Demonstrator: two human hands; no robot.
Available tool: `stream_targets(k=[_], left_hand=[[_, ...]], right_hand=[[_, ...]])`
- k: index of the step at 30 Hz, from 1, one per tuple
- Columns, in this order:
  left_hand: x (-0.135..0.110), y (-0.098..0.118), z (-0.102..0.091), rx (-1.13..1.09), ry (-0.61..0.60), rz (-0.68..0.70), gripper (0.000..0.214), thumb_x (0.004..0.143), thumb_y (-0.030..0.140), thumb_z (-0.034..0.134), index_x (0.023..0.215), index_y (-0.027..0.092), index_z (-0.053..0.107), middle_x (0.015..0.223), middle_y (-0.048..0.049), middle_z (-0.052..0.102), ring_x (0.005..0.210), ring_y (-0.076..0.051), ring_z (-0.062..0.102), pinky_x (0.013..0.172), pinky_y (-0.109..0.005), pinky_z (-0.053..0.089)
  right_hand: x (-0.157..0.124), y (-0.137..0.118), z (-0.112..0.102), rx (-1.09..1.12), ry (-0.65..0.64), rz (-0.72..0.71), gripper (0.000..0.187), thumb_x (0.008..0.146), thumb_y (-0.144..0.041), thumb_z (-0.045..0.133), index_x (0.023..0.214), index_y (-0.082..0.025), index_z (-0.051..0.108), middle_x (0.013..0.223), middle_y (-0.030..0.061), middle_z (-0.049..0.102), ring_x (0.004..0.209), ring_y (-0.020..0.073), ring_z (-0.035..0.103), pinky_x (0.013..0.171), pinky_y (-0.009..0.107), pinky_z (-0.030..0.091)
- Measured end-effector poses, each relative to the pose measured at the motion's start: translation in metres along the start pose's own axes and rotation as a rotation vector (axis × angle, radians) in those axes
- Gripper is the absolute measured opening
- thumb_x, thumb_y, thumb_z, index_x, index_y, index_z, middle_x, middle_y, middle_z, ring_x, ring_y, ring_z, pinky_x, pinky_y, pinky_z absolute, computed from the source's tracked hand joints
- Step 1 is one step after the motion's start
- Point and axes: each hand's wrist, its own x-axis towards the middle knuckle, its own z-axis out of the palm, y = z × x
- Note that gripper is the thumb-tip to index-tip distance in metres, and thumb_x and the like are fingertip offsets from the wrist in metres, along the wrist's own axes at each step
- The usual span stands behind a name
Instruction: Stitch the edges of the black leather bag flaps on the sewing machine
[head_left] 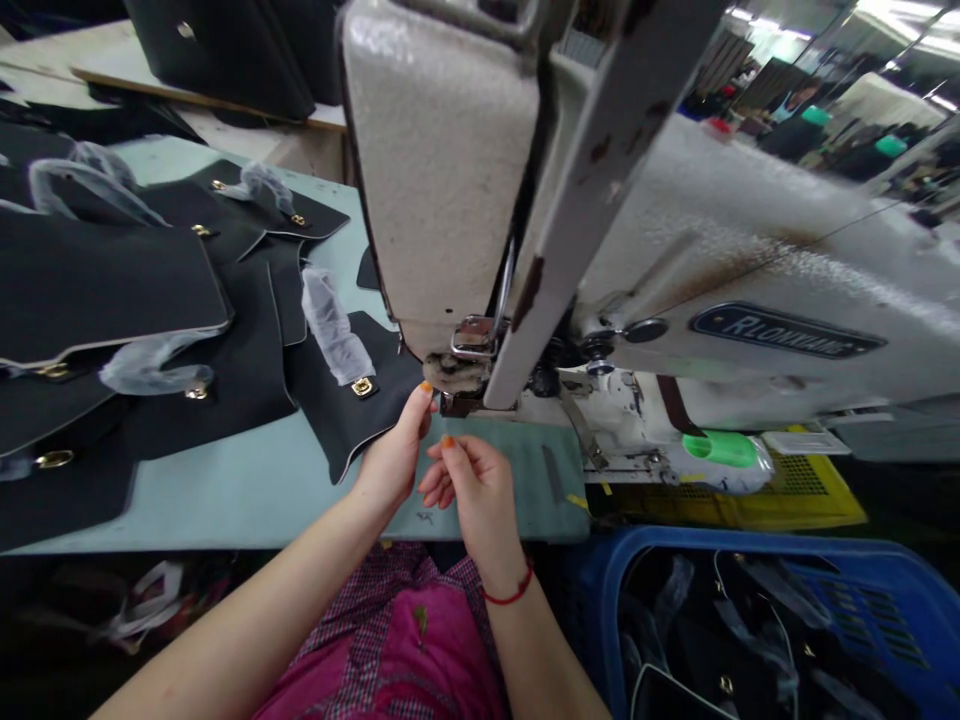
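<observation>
A cream industrial sewing machine (pixel 450 170) stands right in front of me on a pale green table (pixel 247 490). My left hand (pixel 391 455) reaches up to the presser foot and needle area (pixel 459 385), its fingers pressed together with the orange-nailed tip just beside the foot. My right hand (pixel 474 490), with a red cord at the wrist, hovers just below and to the right, thumb and curled fingers pinched close. What either hand pinches is too fine to make out. A black leather piece with a gold clasp (pixel 352 405) lies by my left hand.
Several black leather panels with gold fittings and plastic wrap (pixel 150 300) are piled on the table's left. A blue plastic crate (pixel 750 620) holding dark pieces stands at the lower right. A yellow perforated tray (pixel 810 490) and a green-capped bottle (pixel 720 455) lie under the machine arm.
</observation>
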Motion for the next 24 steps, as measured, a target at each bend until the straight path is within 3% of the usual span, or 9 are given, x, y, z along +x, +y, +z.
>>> stream_targets(k=[4, 7, 9, 13, 15, 17, 20, 22, 24], left_hand=[[0.006, 0.001, 0.004, -0.081, -0.02, -0.014, 0.041, 0.067, 0.056, 0.071, 0.073, 0.016, 0.065, 0.071, 0.0012, 0.062, 0.061, -0.009, 0.052, 0.061, -0.02, 0.045], [-0.004, -0.004, -0.009, 0.016, -0.075, 0.038, 0.041, 0.073, 0.057, 0.066, 0.072, 0.016, 0.062, 0.068, 0.001, 0.058, 0.061, -0.011, 0.05, 0.061, -0.023, 0.044], [-0.021, -0.011, -0.034, 0.18, -0.132, 0.117, 0.039, 0.079, 0.056, 0.06, 0.071, 0.018, 0.059, 0.064, 0.001, 0.052, 0.059, -0.013, 0.047, 0.058, -0.026, 0.042], [-0.046, -0.009, -0.113, 0.4, -0.204, 0.41, 0.015, 0.088, 0.041, 0.051, 0.085, 0.027, 0.054, 0.078, -0.0006, 0.053, 0.07, -0.019, 0.05, 0.064, -0.034, 0.044], [-0.035, 0.014, -0.147, 0.576, -0.161, 0.62, 0.008, 0.088, 0.037, 0.047, 0.092, 0.033, 0.053, 0.087, -0.0005, 0.054, 0.08, -0.023, 0.052, 0.076, -0.04, 0.045], [-0.005, 0.047, -0.161, 0.849, -0.2, 0.75, 0.017, 0.089, 0.036, 0.043, 0.103, 0.039, 0.052, 0.101, 0.0007, 0.055, 0.098, -0.025, 0.052, 0.09, -0.045, 0.043], [0.053, 0.093, -0.147, 1.193, -0.555, 0.869, 0.037, 0.094, 0.04, 0.038, 0.129, 0.033, 0.044, 0.142, -0.0052, 0.043, 0.13, -0.028, 0.04, 0.111, -0.048, 0.03], [0.083, 0.111, -0.121, 1.353, -0.821, 0.883, 0.055, 0.093, 0.051, 0.037, 0.135, 0.017, 0.044, 0.147, -0.016, 0.039, 0.135, -0.031, 0.035, 0.113, -0.048, 0.027], [0.099, 0.12, -0.091, 1.406, -1.015, 0.901, 0.074, 0.086, 0.067, 0.039, 0.129, 0.008, 0.051, 0.139, -0.0215, 0.049, 0.131, -0.034, 0.04, 0.11, -0.048, 0.029]], right_hand=[[-0.001, 0.002, 0.0, -0.009, 0.034, -0.005, 0.035, 0.092, -0.047, 0.053, 0.083, -0.015, 0.062, 0.056, 0.0006, 0.064, 0.041, 0.0088, 0.055, 0.04, 0.016, 0.037], [0.004, 0.004, 0.001, -0.079, 0.093, -0.077, 0.033, 0.092, -0.046, 0.053, 0.088, -0.015, 0.063, 0.063, 0.0018, 0.065, 0.046, 0.0092, 0.057, 0.042, 0.016, 0.038], [0.009, 0.004, 0.003, -0.129, 0.127, -0.122, 0.034, 0.092, -0.047, 0.052, 0.09, -0.015, 0.064, 0.07, 0.0036, 0.067, 0.053, 0.0104, 0.06, 0.044, 0.017, 0.04], [0.022, 0.002, 0.015, -0.114, 0.114, -0.103, 0.046, 0.093, -0.056, 0.045, 0.09, -0.014, 0.065, 0.077, 0.0071, 0.068, 0.06, 0.0136, 0.064, 0.046, 0.018, 0.045], [0.03, 0.001, 0.025, -0.076, 0.101, -0.078, 0.051, 0.091, -0.061, 0.044, 0.081, -0.014, 0.063, 0.071, 0.0059, 0.065, 0.056, 0.0136, 0.062, 0.045, 0.019, 0.047], [0.037, 0.003, 0.036, -0.062, 0.121, -0.074, 0.052, 0.087, -0.064, 0.047, 0.069, -0.016, 0.057, 0.062, 0.0019, 0.057, 0.05, 0.0126, 0.057, 0.043, 0.02, 0.046], [0.046, 0.01, 0.049, -0.09, 0.18, -0.082, 0.051, 0.084, -0.062, 0.052, 0.056, -0.02, 0.045, 0.053, -0.0027, 0.044, 0.045, 0.0116, 0.05, 0.04, 0.02, 0.042], [0.049, 0.015, 0.053, -0.125, 0.217, -0.103, 0.05, 0.086, -0.057, 0.051, 0.053, -0.02, 0.041, 0.051, -0.0037, 0.039, 0.044, 0.0106, 0.045, 0.04, 0.021, 0.037], [0.049, 0.019, 0.053, -0.203, 0.252, -0.169, 0.05, 0.089, -0.052, 0.049, 0.052, -0.02, 0.037, 0.049, -0.0043, 0.035, 0.046, 0.0096, 0.038, 0.043, 0.021, 0.03]])
